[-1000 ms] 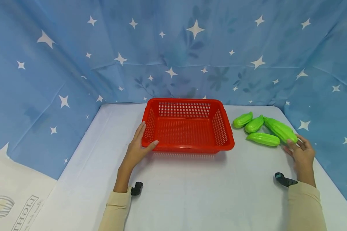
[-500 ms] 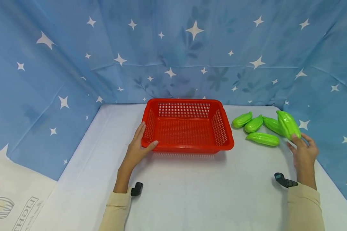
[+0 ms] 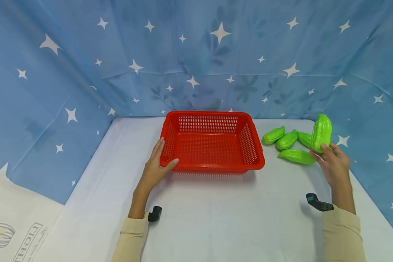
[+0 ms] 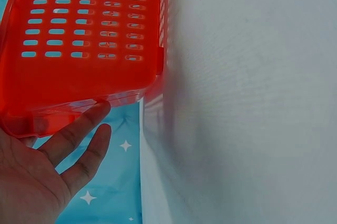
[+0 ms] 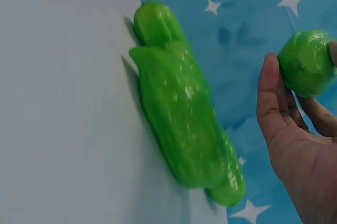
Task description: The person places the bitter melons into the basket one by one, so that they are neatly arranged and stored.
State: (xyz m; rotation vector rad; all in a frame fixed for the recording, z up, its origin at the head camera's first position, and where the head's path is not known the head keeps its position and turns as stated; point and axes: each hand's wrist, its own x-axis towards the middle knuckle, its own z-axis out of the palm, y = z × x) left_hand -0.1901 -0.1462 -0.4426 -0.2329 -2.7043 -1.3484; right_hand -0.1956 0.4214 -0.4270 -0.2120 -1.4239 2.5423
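Observation:
My right hand (image 3: 335,162) holds up a bright green ridged gourd (image 3: 321,133), its fingers and thumb around the lower end. In the right wrist view the held gourd (image 5: 306,63) shows end-on, above the table. Several more green gourds lie together on the table, among them a front one (image 3: 296,156) and a left one (image 3: 273,135). My left hand (image 3: 155,171) rests at the near left corner of a red plastic basket (image 3: 213,168), thumb over the front rim. In the left wrist view its straight fingers (image 4: 79,134) touch the basket's outer side.
The basket has slotted walls and nothing inside. It stands left of the gourds on a white-covered table (image 3: 229,218). A blue star-printed curtain (image 3: 196,54) rises along the table's back and sides.
My right hand has lifted one gourd off the pile, tilted it upright and moved it slightly left. The left hand and the basket stay in place.

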